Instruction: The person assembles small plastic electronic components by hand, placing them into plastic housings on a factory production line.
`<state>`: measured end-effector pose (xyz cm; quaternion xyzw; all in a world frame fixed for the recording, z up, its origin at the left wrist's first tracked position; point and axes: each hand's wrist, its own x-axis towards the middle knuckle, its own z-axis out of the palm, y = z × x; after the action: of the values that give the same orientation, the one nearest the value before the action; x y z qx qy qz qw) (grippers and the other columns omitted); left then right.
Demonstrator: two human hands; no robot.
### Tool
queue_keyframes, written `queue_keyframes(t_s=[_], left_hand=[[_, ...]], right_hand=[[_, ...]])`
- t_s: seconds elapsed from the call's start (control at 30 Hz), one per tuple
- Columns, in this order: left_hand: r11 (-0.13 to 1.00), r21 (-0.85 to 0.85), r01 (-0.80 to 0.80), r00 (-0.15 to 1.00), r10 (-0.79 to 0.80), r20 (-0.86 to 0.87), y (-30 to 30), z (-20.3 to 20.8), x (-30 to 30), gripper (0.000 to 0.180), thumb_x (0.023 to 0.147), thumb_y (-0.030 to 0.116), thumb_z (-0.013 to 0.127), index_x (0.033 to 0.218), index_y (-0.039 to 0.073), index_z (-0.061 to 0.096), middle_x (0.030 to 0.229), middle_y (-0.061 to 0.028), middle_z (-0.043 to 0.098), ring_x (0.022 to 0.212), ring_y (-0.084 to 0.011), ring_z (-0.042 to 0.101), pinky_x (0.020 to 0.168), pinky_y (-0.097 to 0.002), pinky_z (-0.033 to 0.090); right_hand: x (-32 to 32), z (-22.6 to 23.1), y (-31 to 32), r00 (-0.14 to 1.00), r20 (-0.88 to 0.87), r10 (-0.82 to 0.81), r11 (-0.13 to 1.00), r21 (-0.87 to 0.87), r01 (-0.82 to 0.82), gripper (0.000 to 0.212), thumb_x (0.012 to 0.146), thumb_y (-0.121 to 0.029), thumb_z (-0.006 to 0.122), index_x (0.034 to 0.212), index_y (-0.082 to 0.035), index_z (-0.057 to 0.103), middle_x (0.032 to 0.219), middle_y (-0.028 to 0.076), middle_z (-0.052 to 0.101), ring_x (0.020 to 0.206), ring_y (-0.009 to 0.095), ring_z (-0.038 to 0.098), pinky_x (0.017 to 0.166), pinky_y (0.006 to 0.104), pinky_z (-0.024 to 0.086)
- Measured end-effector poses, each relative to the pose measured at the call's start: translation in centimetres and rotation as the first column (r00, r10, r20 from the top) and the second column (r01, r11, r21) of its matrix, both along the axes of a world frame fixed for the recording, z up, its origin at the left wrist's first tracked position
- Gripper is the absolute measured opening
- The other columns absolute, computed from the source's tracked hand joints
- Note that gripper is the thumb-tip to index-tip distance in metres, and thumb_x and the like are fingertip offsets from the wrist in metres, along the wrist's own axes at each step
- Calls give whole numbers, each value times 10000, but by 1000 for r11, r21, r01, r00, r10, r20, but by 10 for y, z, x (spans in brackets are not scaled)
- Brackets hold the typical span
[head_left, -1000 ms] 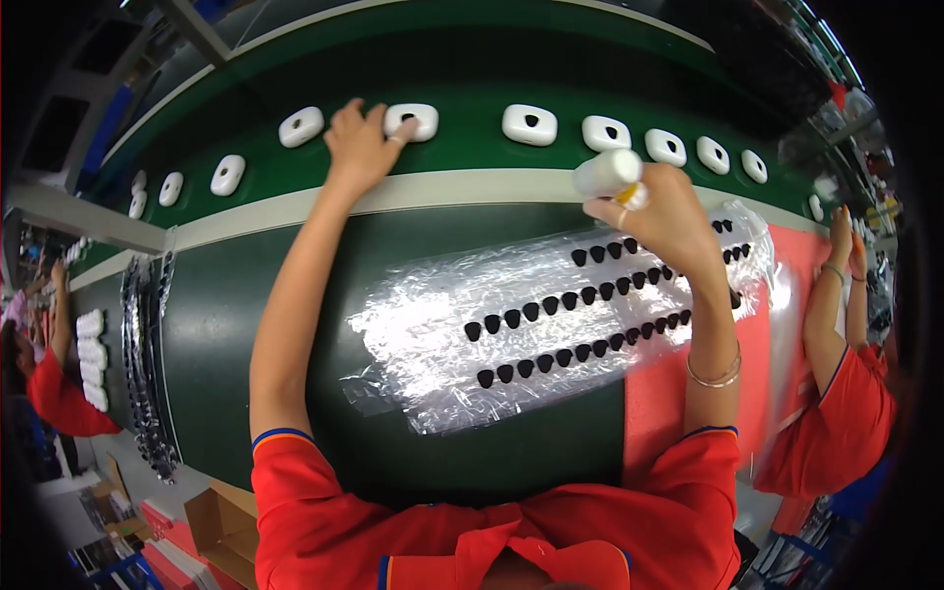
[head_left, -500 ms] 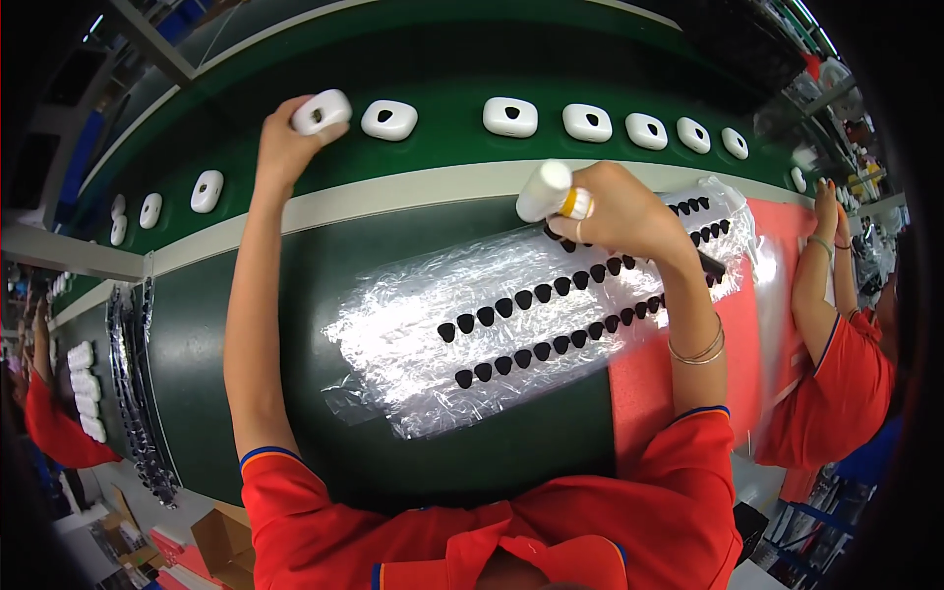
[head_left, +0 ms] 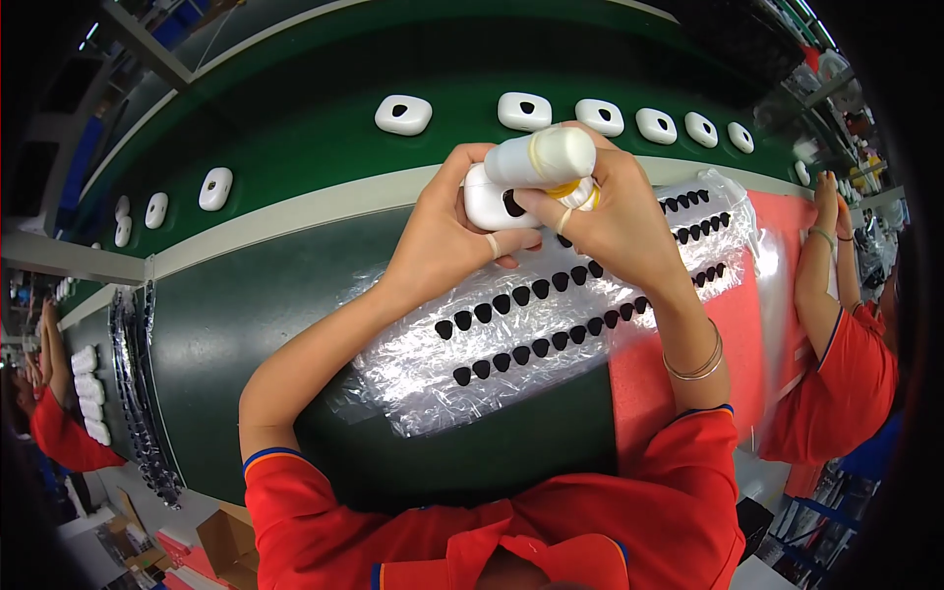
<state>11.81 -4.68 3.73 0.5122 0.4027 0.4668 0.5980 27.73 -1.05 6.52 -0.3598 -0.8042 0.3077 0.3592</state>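
My left hand (head_left: 440, 236) is closed round a white rounded case (head_left: 482, 205), holding it over the back part of the clear plastic film (head_left: 423, 398). My right hand (head_left: 621, 211) meets it there, gripping a white squeeze bottle (head_left: 536, 157) with a yellow collar, tipped sideways across the case. The right thumb touches a black shield-shaped piece (head_left: 511, 204) on the face of the case. The bottle hides part of the case and most right fingers. Rows of similar black pieces (head_left: 522, 296) lie on the film below both hands.
Several white cases (head_left: 403, 115) sit on the green conveyor (head_left: 295, 118) beyond its pale rail (head_left: 334, 218). A pink sheet (head_left: 644, 393) lies right of the film. Dark strips (head_left: 138, 393) and stacked white cases (head_left: 88, 393) are at left. Co-workers' arms (head_left: 818, 265) show on both sides.
My left hand has carried the white case from the conveyor rightward and nearer, to meet my right hand. A black piece now shows on it. The conveyor's cases have shifted slightly right.
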Motion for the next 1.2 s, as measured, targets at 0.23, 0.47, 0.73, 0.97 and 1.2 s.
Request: queue_keyframes(t_s=[0.23,0.47,0.73,0.97,1.2], left_hand=[[998,48,30,999,-31,17,1,-2,-2,530,720,-20,655,1144,56,348,956,-87,546,764,-169,614,552,-245,533],[999,32,11,999,-13,43,11,1,-16,423,772,15,621,1125,31,390,786,-67,567,542,-101,555,444,-213,460],[998,65,-11,1000,10,11,19,-4,-25,460,734,88,684,1108,52,418,781,-67,568,530,-102,555,445,-209,442],[756,637,-152,218,654,-725,68,-51,-103,534,685,381,688,1068,38,542,979,-163,566,937,-311,502,803,-387,416],[756,628,-183,-248,582,-774,66,-58,-187,724,732,542,577,1257,72,413,1269,-258,382,1177,-390,361,923,-502,330]], right_hand=[[1,0,-1,997,74,12,998,-56,-8,321,696,-82,684,974,9,553,915,75,579,854,152,567,764,276,451],[-6,6,-3,969,-248,6,989,146,31,410,714,-118,666,1071,-16,491,899,133,606,827,294,609,708,340,469],[-3,7,-1,991,-97,97,986,-128,-109,304,782,-127,603,1060,-34,525,869,39,586,804,121,542,714,258,446],[23,20,12,979,159,-126,991,-18,131,351,660,-184,726,934,-5,599,814,79,620,717,154,582,668,278,461],[34,-3,35,808,588,39,971,-213,108,262,615,-182,728,757,20,638,594,125,609,545,206,604,549,292,456]])
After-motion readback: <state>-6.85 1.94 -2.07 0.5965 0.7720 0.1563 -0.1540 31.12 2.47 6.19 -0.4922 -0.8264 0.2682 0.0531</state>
